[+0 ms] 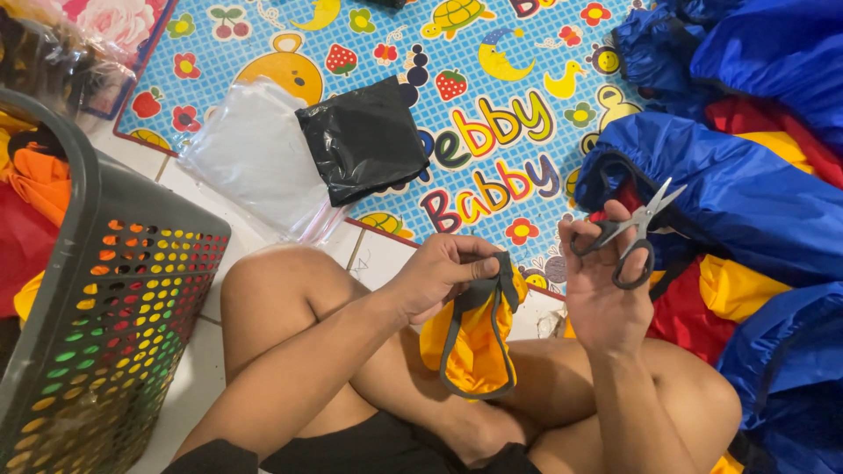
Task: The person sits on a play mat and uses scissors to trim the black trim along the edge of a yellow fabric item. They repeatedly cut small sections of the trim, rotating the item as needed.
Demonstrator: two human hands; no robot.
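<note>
The left hand [439,274] is closed around a small yellow fabric piece with grey edging [474,338], thumb and fingers pinching the grey trim at its top edge. The piece hangs down between the person's crossed bare legs [290,351], just above the lap.

The right hand [601,285] is raised beside it, palm toward the camera, and holds a pair of small scissors with grey handles [634,235]. Fingers pass through the handle loops, and the short steel blades point up and to the right, only slightly parted. The scissors are near the yellow piece but not touching it.

To the right lies a pile of blue, red and yellow fabric items [746,193], heaped and overlapping, reaching from the top of the view to the lower right corner.

On the left stands a grey perforated plastic basket [105,333], with orange, yellow, green and red cloth showing through its holes and over its rim.

Ahead of the knees, a colourful children's play mat [518,96] with fruit, animal and letter prints covers the tiled floor [189,377]. On its near edge rest a stack of clear plastic bags [250,154] and 1 folded black plastic bag [364,140], which overlaps the clear stack's right side.
</note>
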